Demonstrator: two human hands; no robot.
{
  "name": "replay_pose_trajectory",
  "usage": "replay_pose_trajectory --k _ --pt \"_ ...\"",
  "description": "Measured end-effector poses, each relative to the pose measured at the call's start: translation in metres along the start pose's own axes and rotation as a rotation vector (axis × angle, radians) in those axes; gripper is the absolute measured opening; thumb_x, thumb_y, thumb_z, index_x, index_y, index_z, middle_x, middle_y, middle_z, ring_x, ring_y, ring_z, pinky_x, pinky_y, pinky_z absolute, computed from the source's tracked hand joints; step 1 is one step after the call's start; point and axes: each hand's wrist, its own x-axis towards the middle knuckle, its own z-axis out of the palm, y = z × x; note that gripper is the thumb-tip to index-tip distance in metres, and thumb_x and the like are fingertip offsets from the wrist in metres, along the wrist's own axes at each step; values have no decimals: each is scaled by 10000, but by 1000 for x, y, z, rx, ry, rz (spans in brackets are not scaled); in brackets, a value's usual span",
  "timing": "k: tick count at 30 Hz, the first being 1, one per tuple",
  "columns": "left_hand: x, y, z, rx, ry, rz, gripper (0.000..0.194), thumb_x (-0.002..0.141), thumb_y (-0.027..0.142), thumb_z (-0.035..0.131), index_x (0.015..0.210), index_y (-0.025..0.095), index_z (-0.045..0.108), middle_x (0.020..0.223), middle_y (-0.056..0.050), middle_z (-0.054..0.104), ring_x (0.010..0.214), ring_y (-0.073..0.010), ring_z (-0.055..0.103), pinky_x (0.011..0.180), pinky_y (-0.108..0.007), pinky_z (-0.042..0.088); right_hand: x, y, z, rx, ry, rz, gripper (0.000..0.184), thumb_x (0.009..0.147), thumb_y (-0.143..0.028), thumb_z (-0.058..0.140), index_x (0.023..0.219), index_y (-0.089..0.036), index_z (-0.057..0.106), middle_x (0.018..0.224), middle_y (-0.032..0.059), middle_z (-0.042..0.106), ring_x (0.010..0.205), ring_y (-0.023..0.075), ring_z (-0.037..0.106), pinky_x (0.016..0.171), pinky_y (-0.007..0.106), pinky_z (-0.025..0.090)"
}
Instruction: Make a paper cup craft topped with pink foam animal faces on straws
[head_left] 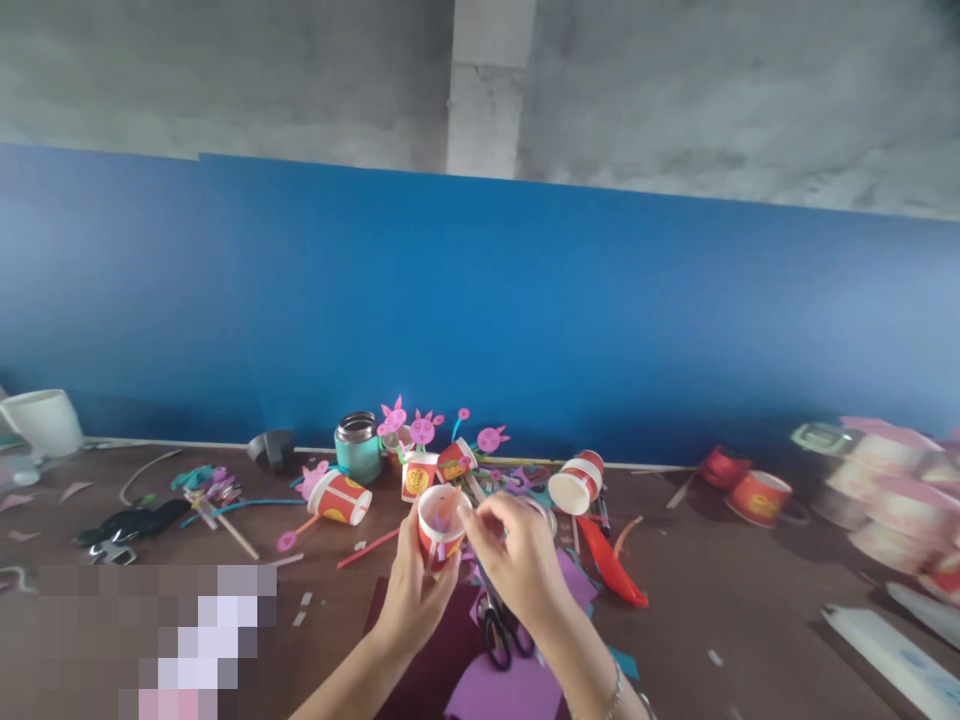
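Observation:
My left hand [412, 590] is wrapped round a red and white paper cup [441, 550], tilted so that its mouth faces me. Strips of orange and purple show inside it. At the cup's right rim is my right hand [514, 550], its fingers pinched together; what they hold, if anything, is hidden. Black-handled scissors [499, 635] lie below my right hand, over purple sheets [506, 690]. Just behind the held cup stands another red paper cup [418, 477] with a pink paper animal face [422, 430] above it.
A teal jar [358, 448] stands at the back. Red cups lie tipped over at left [340, 498] and right [577, 482]. Right of the scissors lies a red curved piece [611, 565]. Stacked pale pink cups [892, 500] stand far right. A blue partition [480, 310] closes the table's back.

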Motion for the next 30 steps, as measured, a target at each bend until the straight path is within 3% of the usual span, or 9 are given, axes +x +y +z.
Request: replay_pose_trajectory --k 4,9,13,17,20,23,25,28,30 --pt "0 -2 0 81 89 32 496 769 250 590 1218 187 391 1109 -118 524 945 -222 581 715 -311 511 -8 0 12 -123 -247 97 347 787 -398 591 529 -166 580 516 5 583 488 116 502 483 234 273" --pt "0 -17 -1 33 121 -82 660 734 313 632 1291 205 295 1092 -95 572 907 -223 604 751 -350 503 -10 2 17 9 -404 112 279 807 -267 528 573 -143 614 544 0 597 530 104 512 500 212 295" --pt "0 -27 0 -38 135 -110 670 721 369 641 1273 200 302 1049 -79 601 881 -225 616 768 -366 497 -10 4 6 160 -587 135 228 738 -196 542 522 -139 588 581 -19 603 534 88 499 499 190 320" --pt "1 -21 4 -98 131 -67 520 718 383 649 1142 192 418 953 -51 603 825 -203 610 735 -333 499 -11 8 -9 297 -749 99 195 672 -167 580 479 -150 561 626 -32 616 532 76 500 485 173 333" --pt "2 -15 5 -124 135 -34 523 686 369 689 1111 193 439 984 -59 587 862 -215 603 742 -337 505 -11 14 -21 338 -886 142 199 701 -220 586 509 -165 589 555 -36 593 443 66 467 427 173 324" --pt "4 -15 -1 4 181 50 569 677 332 703 1153 193 423 1068 -88 554 959 -250 582 814 -387 490 -9 18 -31 370 -994 210 218 721 -358 632 609 -172 649 527 -26 591 392 71 452 382 177 320" --pt "4 -16 -5 132 179 131 551 716 283 667 1189 197 399 1123 -106 522 1018 -261 558 866 -419 465 -5 17 -35 376 -909 246 279 734 -423 631 642 -162 661 542 -5 611 404 83 481 399 185 345" --pt "3 -16 -9 251 121 202 516 754 217 610 1208 204 365 1149 -120 485 1053 -260 539 885 -433 458 -1 10 -34 360 -508 312 329 833 -416 503 720 -148 657 600 24 638 432 95 506 419 195 345" --pt "0 -16 -8 293 103 202 526 755 212 607 1211 207 345 1151 -124 467 1052 -258 539 867 -425 475 -2 2 -28 330 -334 287 301 863 -355 449 788 -152 658 628 22 638 472 103 509 436 202 332"
